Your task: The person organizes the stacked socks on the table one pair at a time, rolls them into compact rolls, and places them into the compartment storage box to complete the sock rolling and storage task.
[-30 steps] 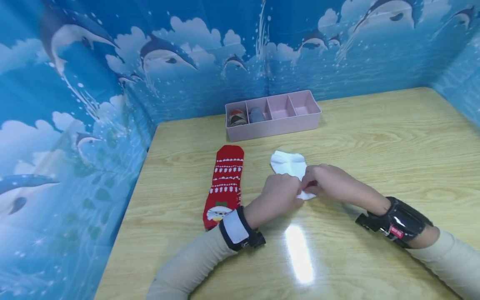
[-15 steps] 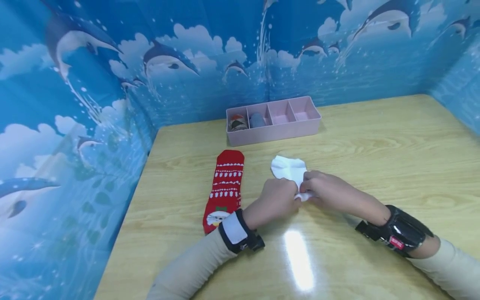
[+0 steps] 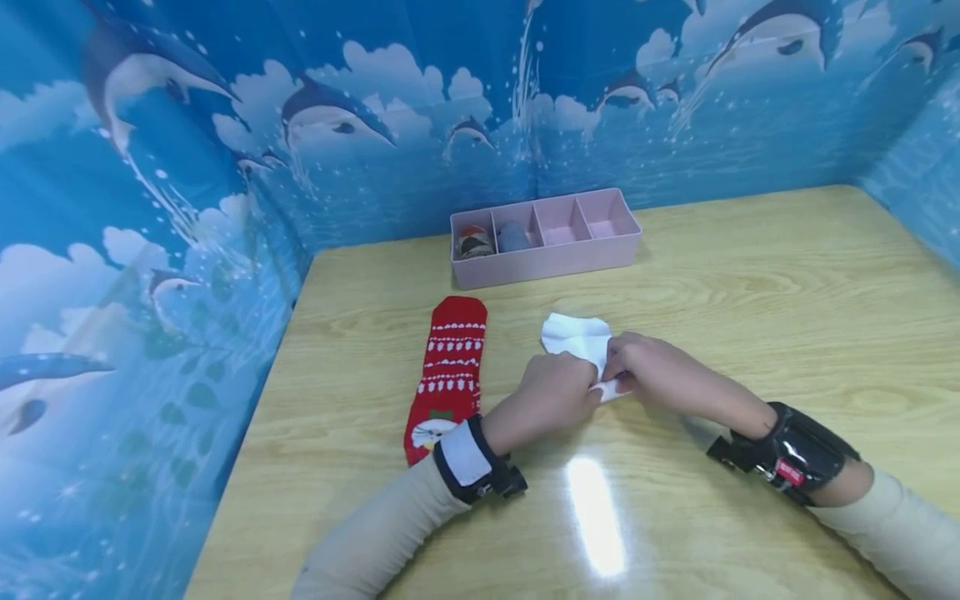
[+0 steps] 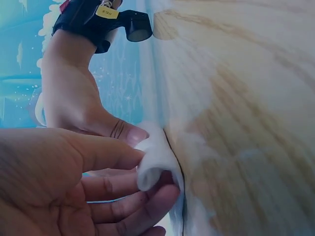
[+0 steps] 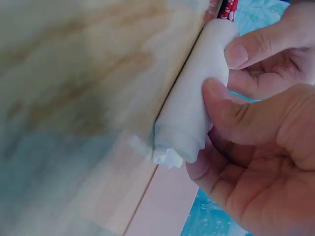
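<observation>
A white sock [image 3: 576, 335] lies flat on the table at its far end, while its near end is rolled up between my hands. My left hand [image 3: 555, 390] pinches the left end of the roll between thumb and fingers. At the other end, my right hand [image 3: 656, 371] grips it, with the thumb on top. In the left wrist view the rolled sock [image 4: 158, 162] shows a curled edge. The right wrist view shows the roll [image 5: 192, 88] as a thick tube under both thumbs. A red patterned sock [image 3: 450, 375] lies left of my hands, its lower end partly behind my left wrist.
Behind the socks stands a pink divided box [image 3: 555, 262] near the table's back edge. Its left compartment has a patterned rolled bundle [image 3: 475, 242], the one beside it a grey-blue bundle [image 3: 513, 237]. A dolphin-print curtain [image 3: 420, 100] borders the wooden table [image 3: 750, 275].
Both hands stay close together at the white sock's near end, with small finger shifts. A folded white strip shows more plainly between them now. The red sock and box have stayed in place.
</observation>
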The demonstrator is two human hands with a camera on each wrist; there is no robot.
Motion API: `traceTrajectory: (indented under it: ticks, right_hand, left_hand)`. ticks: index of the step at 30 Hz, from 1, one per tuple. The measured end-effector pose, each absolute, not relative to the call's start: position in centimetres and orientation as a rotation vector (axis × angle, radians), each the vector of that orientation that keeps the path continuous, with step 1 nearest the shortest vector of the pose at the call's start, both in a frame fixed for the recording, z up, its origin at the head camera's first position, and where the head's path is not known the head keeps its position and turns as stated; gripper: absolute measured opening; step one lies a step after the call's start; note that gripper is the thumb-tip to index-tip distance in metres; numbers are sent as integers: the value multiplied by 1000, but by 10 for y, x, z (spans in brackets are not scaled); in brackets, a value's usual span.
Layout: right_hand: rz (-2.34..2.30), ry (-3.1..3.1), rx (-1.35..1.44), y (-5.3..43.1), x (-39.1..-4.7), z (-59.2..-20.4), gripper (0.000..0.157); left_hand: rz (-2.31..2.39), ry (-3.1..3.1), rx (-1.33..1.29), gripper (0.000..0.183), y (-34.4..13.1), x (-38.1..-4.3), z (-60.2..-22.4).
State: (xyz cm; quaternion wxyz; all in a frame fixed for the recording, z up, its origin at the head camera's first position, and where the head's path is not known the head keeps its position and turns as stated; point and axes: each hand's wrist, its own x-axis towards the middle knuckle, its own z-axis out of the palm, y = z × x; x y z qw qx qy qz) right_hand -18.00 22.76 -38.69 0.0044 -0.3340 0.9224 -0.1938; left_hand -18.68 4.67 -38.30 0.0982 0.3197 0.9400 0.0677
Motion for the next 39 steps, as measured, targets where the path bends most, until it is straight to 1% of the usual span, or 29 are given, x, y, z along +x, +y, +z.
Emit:
traceTrajectory:
  ticks: [3, 5, 10, 13, 17, 20, 26, 29, 34, 36, 39]
  right_hand:
    - [-643, 2854, -993, 228, -183, -386, 22]
    - [-669, 2829, -946, 228, -185, -385, 22]
    - [-715, 2795, -876, 227, -185, -383, 29]
    - [-716, 2800, -883, 227, -185, -383, 32]
    - [-696, 2809, -872, 227, -185, -383, 28]
    - [-679, 2813, -842, 227, -184, -383, 25]
    - [-605, 2916, -895, 227, -183, -383, 23]
    - [-595, 2937, -960, 227, -182, -383, 23]
    - [-684, 2870, -897, 225, -182, -383, 22]
    - [-674, 2880, -888, 225, -181, -381, 24]
    - [-569, 2934, -965, 226, -178, -378, 19]
  left_hand:
    - [252, 2791, 938, 17, 48, -188, -384]
    - [279, 2799, 939, 13, 48, -188, -385]
    - [272, 2807, 967, 5, 48, -189, -385]
    - [243, 2810, 987, 7, 49, -188, -384]
    - [179, 2816, 1062, 15, 49, -187, -385]
    - [179, 2825, 1094, 18, 49, -186, -388]
    - [328, 2788, 960, 27, 48, -189, -389]
    - [340, 2793, 909, 22, 47, -192, -388]
    - [333, 2805, 864, 8, 46, -195, -388]
    - [353, 2796, 850, 6, 46, -196, -388]
    - [388, 2786, 845, 5, 46, -197, -388]
